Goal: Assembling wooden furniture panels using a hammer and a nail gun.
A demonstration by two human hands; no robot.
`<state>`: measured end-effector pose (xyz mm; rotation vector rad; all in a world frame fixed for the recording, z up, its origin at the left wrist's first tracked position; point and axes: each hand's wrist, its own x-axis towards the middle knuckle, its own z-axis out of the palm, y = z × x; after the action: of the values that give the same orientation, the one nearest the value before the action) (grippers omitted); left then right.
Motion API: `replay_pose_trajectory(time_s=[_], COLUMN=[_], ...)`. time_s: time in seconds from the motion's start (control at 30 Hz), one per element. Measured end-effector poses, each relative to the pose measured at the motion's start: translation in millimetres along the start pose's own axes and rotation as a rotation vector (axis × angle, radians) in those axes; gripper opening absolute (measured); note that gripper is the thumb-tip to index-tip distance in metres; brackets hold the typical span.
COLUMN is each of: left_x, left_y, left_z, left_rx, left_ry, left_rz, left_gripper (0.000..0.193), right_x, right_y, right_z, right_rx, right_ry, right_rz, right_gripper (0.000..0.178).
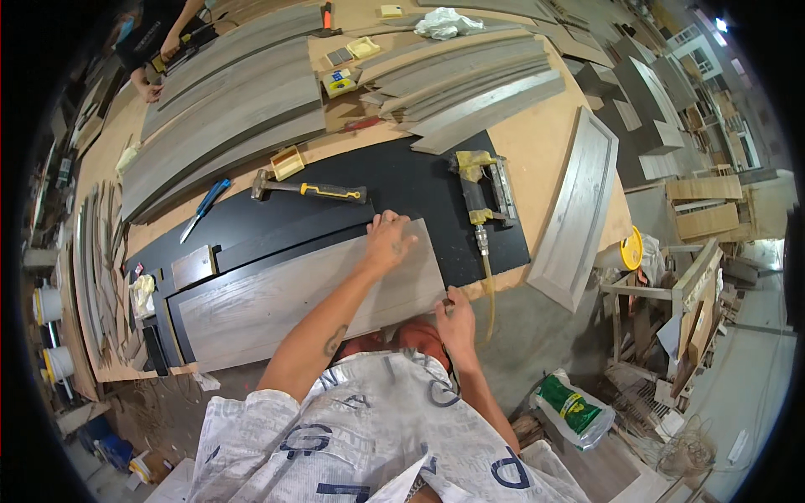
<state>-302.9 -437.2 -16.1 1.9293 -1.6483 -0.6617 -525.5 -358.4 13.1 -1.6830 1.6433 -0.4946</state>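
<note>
Bare black board (432, 189) between panel (306, 293) and nailer (475, 194), right fingers (454, 294) at corner

This is a woodworking workshop: a broad tabletop (524, 130) carries a grey wood-grain panel (268, 293), stacked boards (231, 126), narrow strips (102, 272) and, at its edge, a recessed-panel door (579, 205). Among them lie a pneumatic nailer (475, 194) with its air hose (490, 293), a hammer (327, 192) and a utility knife (206, 209), and a rough timber stand (681, 291) occupies the floor beyond
</note>
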Motion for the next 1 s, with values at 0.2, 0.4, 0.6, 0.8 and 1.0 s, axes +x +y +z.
replay_pose_trajectory(time_s=[0.2,0.4,0.6,0.8,1.0], left_x=[-5,-6,-7,-10,-8], left_y=[3,3,4,-2,-2], left_z=[1,1,6,9,10], left_rx=[-0.052,-0.037,-0.025,-0.069,-0.091], left_ry=[0.027,0.077,0.109,0.137,0.138], left_rz=[-0.020,0.032,0.015,0.015,0.022], left_gripper=[0.043,0.046,0.044,0.042,0.037], right_x=[44,112,201,251,162], right_y=[-25,-55,-48,-49,-103], right_z=[16,26,-4,-50,-141], right_rx=[-0.109,0.015,-0.522,-0.395,-0.001], right_ry=[-0.027,-0.125,0.392,-0.008,-0.482], right_rz=[-0.051,-0.058,-0.278,-0.195,0.066], right_gripper=[0.043,0.049,0.074,0.073,0.025])
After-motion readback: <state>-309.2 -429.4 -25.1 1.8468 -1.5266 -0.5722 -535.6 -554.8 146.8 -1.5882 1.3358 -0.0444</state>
